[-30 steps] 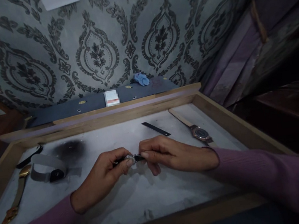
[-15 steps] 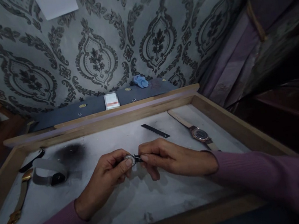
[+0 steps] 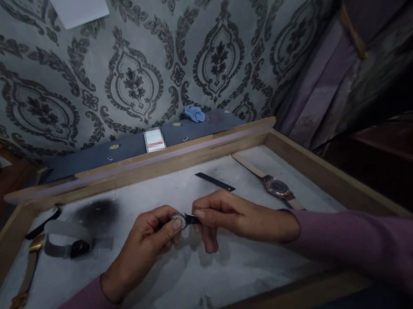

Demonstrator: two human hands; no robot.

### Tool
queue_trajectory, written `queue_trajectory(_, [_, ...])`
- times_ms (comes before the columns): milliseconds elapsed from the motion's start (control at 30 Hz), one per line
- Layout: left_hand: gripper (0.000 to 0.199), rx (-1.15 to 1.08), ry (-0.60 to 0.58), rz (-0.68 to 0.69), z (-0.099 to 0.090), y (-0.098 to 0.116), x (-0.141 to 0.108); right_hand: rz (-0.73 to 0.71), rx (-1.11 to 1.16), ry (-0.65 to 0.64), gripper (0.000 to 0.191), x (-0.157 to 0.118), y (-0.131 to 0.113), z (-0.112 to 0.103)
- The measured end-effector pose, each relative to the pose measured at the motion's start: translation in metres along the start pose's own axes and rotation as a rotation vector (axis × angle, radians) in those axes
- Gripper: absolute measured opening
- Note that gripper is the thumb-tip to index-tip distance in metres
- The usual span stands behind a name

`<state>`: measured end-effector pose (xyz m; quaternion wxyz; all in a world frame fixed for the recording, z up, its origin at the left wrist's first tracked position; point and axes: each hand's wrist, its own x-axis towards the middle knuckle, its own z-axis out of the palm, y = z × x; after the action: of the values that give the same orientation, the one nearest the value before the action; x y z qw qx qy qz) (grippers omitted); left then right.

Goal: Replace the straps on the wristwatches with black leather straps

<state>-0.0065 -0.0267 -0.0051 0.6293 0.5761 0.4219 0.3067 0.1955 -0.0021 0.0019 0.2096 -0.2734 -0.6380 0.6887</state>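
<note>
My left hand [image 3: 148, 242] pinches a small round wristwatch [image 3: 180, 218] between thumb and fingers, its pale rim showing past the thumb. A short black watch strap [image 3: 191, 219] joins or meets the case on its right side. The strap's other end is gripped by the thumb and forefinger of my right hand [image 3: 241, 217], whose other fingers curl downward. Whether the strap is fastened to the case cannot be made out. Just beyond my right hand lies a separate flat black strap piece [image 3: 214, 181] on the white surface.
A wooden-rimmed tray [image 3: 311, 173] surrounds the white surface. Right lies a watch with a beige-and-brown strap [image 3: 276, 186]. Left are a mesh-band watch [image 3: 59, 246], a gold-coloured watch [image 3: 26, 279] and a dark strap [image 3: 45, 223]. Behind sit a small white box [image 3: 154, 139] and blue crumpled cloth [image 3: 194, 114].
My right fingers have drawn slightly right along the black strap, so a little more of it shows. My left hand stays nearly in place around the watch.
</note>
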Motion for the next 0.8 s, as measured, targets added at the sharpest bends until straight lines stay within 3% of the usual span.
queue_trajectory(467, [0.023, 0.112, -0.027, 0.039, -0.003, 0.002, -0.002, 0.019, 0.008, -0.03, 0.044, -0.001, -0.004, -0.001])
queue_trajectory(800, [0.022, 0.19, -0.068, 0.06, -0.005, 0.005, -0.002, 0.053, -0.115, -0.056, 0.041, -0.002, -0.01, -0.001])
